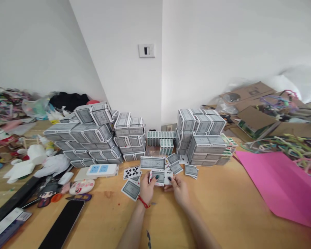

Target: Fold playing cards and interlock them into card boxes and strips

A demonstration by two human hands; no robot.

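Note:
Low over the table, my left hand (147, 187) pinches grey-backed playing cards (159, 180), its thumb across the back pattern. My right hand (180, 190) is closed on the right side of the same group, thumb on a face-up ace of clubs or spades (168, 175). Just behind them a long grey-backed card block (152, 163) lies on the table. Loose cards are on both sides: a ten of clubs (132, 173) and a face-down card (131, 189) at left, more face-down cards (190, 170) at right. The fingers under the held cards are mostly hidden.
Stacks of card-built blocks stand at the left (90, 135) and right (202, 135), with green card boxes (160, 136) between. A power strip (102, 169), a phone (63, 224) and small items lie left. Pink paper (280, 186) and cardboard boxes (259, 117) occupy the right.

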